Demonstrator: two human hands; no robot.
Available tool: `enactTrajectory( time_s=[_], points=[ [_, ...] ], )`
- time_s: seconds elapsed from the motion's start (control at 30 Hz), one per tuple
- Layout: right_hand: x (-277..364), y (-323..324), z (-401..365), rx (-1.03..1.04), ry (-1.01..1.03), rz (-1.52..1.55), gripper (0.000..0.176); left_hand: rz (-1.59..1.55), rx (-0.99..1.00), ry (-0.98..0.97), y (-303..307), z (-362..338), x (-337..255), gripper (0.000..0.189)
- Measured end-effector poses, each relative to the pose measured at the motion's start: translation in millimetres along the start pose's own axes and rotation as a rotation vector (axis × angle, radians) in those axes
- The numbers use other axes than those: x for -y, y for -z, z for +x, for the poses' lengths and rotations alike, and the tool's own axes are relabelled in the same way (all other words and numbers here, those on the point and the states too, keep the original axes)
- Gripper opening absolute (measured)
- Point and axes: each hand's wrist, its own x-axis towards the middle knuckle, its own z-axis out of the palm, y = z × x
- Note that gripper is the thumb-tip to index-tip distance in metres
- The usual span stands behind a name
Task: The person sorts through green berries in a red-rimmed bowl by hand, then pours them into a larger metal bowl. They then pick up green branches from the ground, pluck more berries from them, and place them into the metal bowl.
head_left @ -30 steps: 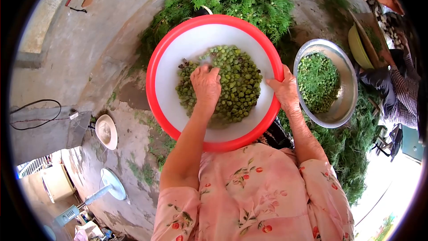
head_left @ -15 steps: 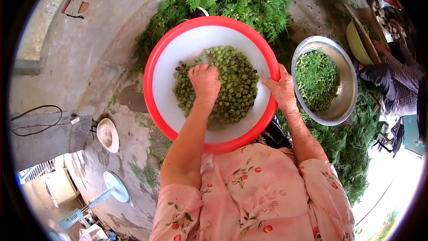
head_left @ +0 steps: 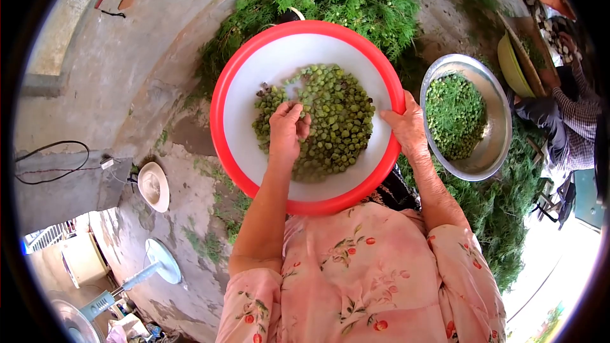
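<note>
A white basin (head_left: 244, 152) with a thick red rim is tilted in front of me. In it lies a loose pile of small, round green cones (head_left: 337, 130), with a few dark bits at the upper left. My left hand (head_left: 289, 130) is over the left part of the pile, its fingers curled in. Whatever may be between those fingertips is too small to make out. At the basin's right side my right hand (head_left: 408, 128) grips the red rim, thumb inside the basin and fingers around the outer edge.
Right of the basin stands a metal bowl (head_left: 499, 140) of green sprigs and cones. Cut evergreen branches (head_left: 356, 0) lie beyond the basin. At far right sits another person (head_left: 575, 114) near a yellow-green basin (head_left: 510, 67). A hat (head_left: 154, 187) and a fan (head_left: 165, 262) are left.
My left hand has lifted a little and turned, its fingers less tightly closed over the cones. The right hand keeps its hold on the rim.
</note>
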Motion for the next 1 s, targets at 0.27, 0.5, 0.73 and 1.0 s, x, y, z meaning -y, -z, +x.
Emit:
enactTrajectory(
  time_s=[0.27, 0.5, 0.73, 1.0],
  points=[
    [1.2, 0.5, 0.2, 0.014, 0.007, -0.016, 0.041, 0.713, -0.29, -0.275, -7.5, -9.8, 4.6, 0.006],
    [-1.7, 0.6, 1.5, 0.018, -0.006, 0.012, 0.041, 0.814, -0.342, -0.475, 2.1, -7.9, -5.6, 0.006],
    [1.8, 1.0, 1.6, 0.006, -0.007, -0.008, 0.042, 0.486, -0.966, -0.853, 51.4, -40.3, -102.9, 0.02],
    [0.7, 1.4, 2.5, 0.019, 0.001, -0.011, 0.043, 0.846, -0.675, -0.915, 29.1, -29.5, -75.1, 0.027]
  ],
)
